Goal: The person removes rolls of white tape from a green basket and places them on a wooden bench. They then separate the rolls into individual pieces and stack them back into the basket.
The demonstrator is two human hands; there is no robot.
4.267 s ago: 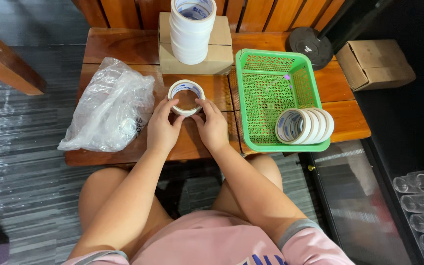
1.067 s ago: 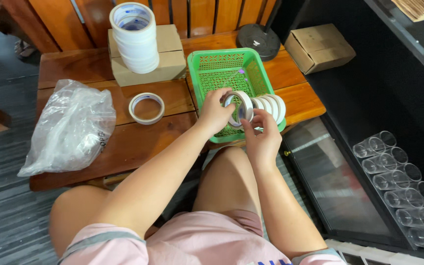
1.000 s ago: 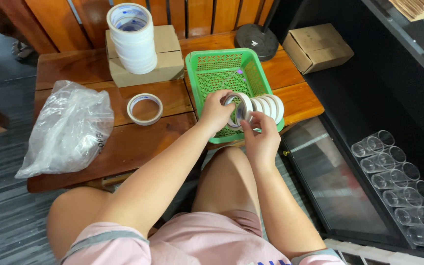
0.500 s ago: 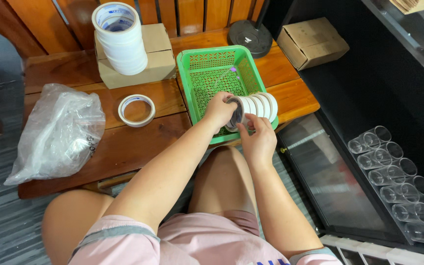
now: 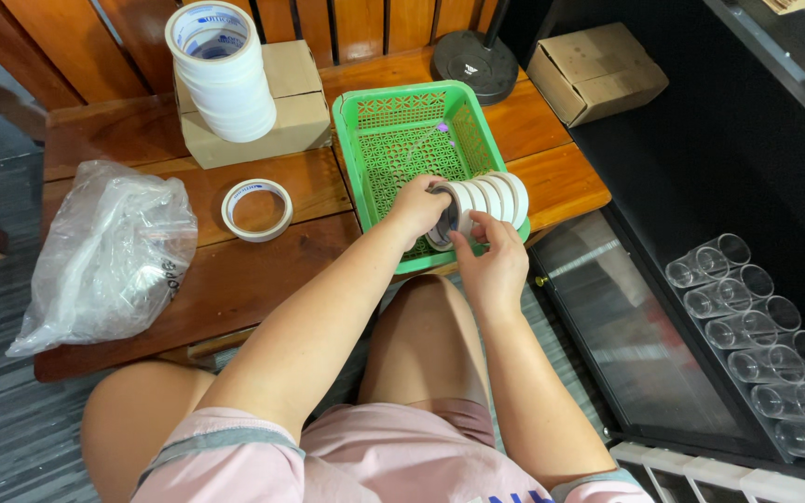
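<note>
I see both hands at the near right corner of the green basket (image 5: 402, 140), on a row of white tape rolls (image 5: 491, 197) standing on edge, the row's axis running left to right. My left hand (image 5: 418, 205) curls over the nearest roll from the left; my right hand (image 5: 491, 265) pinches it from below. One roll (image 5: 256, 210) lies flat on the surface (image 5: 235, 279), well left; a stack (image 5: 221, 70) tops a box (image 5: 295, 116).

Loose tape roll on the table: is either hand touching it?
No, the loose tape roll lies alone; both hands are at the rolls in the green basket.
</note>
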